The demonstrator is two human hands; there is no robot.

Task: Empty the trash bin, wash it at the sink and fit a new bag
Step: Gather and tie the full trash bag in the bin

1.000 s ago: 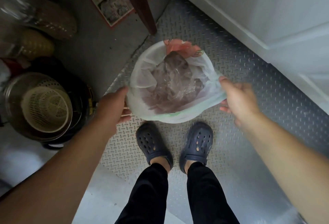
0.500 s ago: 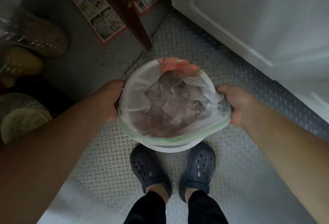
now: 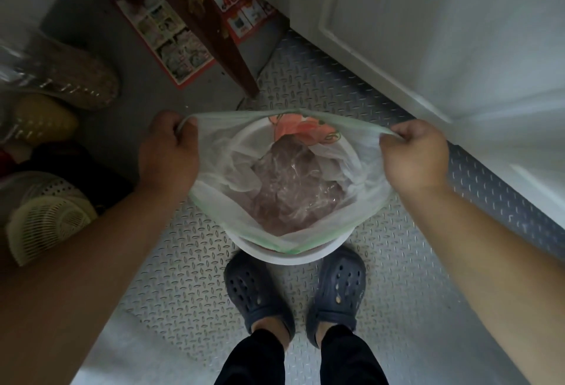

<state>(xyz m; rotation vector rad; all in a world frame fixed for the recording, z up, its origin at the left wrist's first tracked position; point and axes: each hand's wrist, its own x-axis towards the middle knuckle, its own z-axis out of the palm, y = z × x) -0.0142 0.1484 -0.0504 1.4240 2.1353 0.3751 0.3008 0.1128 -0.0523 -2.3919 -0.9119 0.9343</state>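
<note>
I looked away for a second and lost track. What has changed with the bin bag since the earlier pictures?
Both hands have pulled the bag's edge up off the rim. The left hand and right hand now grip the trash bag at opposite sides, stretched open above the white bin, whose rim is bared. The bin stays on the floor before the feet, the rubbish still inside the bag.

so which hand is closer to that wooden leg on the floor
Left. The left hand grips the bag edge just below and left of the wooden leg; the right hand grips the opposite edge, farther off toward the white door.
</note>
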